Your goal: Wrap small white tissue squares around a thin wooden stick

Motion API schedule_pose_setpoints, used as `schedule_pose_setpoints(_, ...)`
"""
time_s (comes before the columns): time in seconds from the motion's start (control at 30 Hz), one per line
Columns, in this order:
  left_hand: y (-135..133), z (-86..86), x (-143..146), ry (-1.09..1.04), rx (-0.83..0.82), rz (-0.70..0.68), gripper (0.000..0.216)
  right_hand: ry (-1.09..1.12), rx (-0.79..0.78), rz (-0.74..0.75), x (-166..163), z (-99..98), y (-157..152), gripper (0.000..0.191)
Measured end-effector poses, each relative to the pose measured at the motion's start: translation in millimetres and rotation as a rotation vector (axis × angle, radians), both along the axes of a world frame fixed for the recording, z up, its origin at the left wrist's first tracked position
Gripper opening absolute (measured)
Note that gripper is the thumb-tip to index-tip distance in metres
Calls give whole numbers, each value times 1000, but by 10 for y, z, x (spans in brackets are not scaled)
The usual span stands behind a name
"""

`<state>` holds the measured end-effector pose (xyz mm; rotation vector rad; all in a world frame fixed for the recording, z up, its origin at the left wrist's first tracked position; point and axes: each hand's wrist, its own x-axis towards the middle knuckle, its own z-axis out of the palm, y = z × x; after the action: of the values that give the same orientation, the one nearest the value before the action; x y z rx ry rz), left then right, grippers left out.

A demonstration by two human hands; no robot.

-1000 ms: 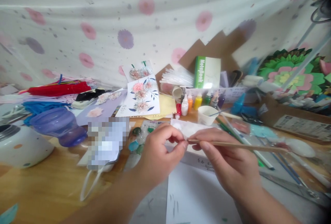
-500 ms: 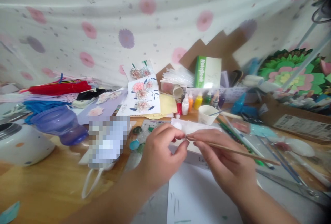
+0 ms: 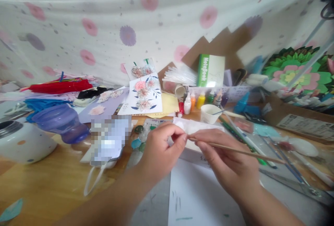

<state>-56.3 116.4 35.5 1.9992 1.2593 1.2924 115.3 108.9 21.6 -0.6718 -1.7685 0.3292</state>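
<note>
My left hand [image 3: 161, 151] is closed in a pinch at the tip of a thin wooden stick [image 3: 242, 152]; what its fingertips hold there is too small to make out. My right hand [image 3: 229, 165] grips the same stick near that tip, and the stick runs off to the right over the table. Both hands hover above a white sheet of paper [image 3: 198, 198] and a white tissue-like piece [image 3: 195, 128] just behind them.
A wooden table [image 3: 47, 184] is crowded with craft stuff: a purple cup [image 3: 61, 123], a white pot [image 3: 23, 142], small paint bottles [image 3: 193, 101], a white paper cup [image 3: 210, 114], flower cards [image 3: 143, 94], pens and brushes [image 3: 261, 142], a green notebook [image 3: 210, 71], paper flowers [image 3: 294, 76].
The hands have stayed together at the stick's tip, with only small shifts of the fingers and of the stick's angle. The view has drifted slightly.
</note>
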Motion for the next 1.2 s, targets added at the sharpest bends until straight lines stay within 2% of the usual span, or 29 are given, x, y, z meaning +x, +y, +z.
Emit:
schedule_pose_setpoints(0.23,12,3,-15,-37,0,-79,19,178,-109,55,-4,-14,7,24)
schedule_pose_setpoints(0.5,21,-24,-29,-14,-95,-109,21,76,-43,37,15,21,-12,24)
schedule_pose_setpoints(0.67,30,-17,-40,-71,-163,-129,22,115,-64,2,15,-18,20,21)
schedule_pose_setpoints(0.87,69,8,-56,-35,-245,21,20,263,-211,-86,77,-27,85,15)
schedule_pose_setpoints(1.07,152,-13,-82,34,-221,160,18,443,-323,-142,194,-35,204,8)
schedule_pose_setpoints(1.2,225,-83,-110,175,-174,152,19,490,-348,-127,252,-34,255,7)
